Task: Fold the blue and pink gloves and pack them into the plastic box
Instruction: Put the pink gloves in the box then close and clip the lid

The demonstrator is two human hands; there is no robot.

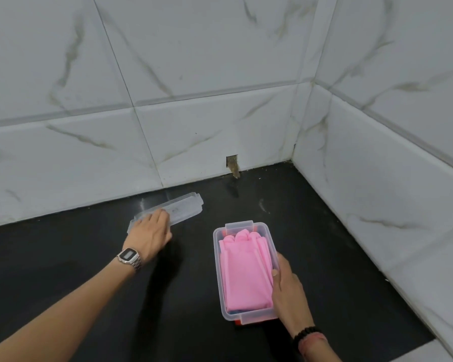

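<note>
left hand (152,232) gripping the clear lid (179,209) on the counter | right hand (285,286) holding the plastic box (217,257) edge | pink gloves (243,273) folded inside (blue barely peeking underneath)

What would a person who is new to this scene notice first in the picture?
The bright pink gloves stand out first, folded inside the clear plastic box on the dark counter, with the right hand holding the box's right rim. To the left, the left hand grips the transparent lid near the marble-tiled wall.
</note>
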